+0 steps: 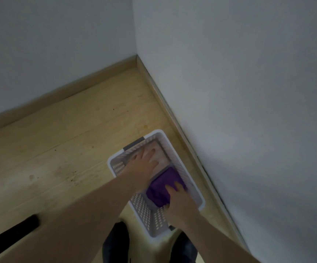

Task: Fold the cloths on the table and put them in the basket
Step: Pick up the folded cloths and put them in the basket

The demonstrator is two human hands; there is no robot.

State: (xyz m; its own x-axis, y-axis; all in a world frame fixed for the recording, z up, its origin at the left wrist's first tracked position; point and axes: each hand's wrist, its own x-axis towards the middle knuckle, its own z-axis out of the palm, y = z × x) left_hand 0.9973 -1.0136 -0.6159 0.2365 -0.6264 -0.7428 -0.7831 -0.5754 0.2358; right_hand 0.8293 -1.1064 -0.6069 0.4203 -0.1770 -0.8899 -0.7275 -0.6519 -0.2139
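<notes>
A white perforated basket [143,211] with grey handles stands on the wooden floor near the room's corner. Inside it lie a folded pale pink cloth [162,158] at the far end and a folded purple cloth [159,188] nearer to me. My left hand [144,164] rests flat with spread fingers on the pale cloth. My right hand [178,202] lies on the purple cloth's near right part, fingers extended over it. The frame is blurred, so finer finger detail is unclear.
White walls [248,92] with a wooden skirting board meet in a corner just beyond and right of the basket. A dark bar [11,234] crosses the lower left. My dark shoes [115,242] stand just before the basket. Wooden floor [58,149] stretches to the left.
</notes>
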